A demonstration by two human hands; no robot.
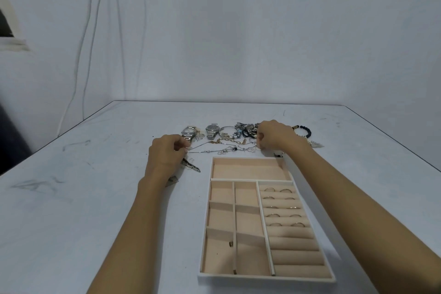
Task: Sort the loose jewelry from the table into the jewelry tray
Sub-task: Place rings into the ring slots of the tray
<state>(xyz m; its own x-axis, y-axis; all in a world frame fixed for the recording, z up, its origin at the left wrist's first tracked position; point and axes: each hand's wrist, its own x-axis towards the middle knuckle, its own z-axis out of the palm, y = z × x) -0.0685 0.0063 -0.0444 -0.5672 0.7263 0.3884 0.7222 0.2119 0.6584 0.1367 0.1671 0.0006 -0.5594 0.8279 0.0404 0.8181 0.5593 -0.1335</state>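
Note:
A thin silver chain necklace [214, 150] is stretched between my two hands just beyond the tray's far edge. My left hand [167, 153] pinches its left end; my right hand [274, 137] pinches its right end. The peach-lined jewelry tray [269, 278] lies near me on the table; several rings [285, 190] sit in its roll slots on the right, and a small ring [231, 244] lies in a left compartment. Behind the hands lie two silver watches [212, 129], a bangle [226, 129], gold chains [229, 141] and a dark beaded bracelet [305, 130].
A patterned hair clip [192, 166] and another small piece [173, 180] lie beside my left wrist. A leaf-shaped earring [316, 144] sits right of my right hand. The white table [71, 198] meets a wall at the back, with cables hanging at the left.

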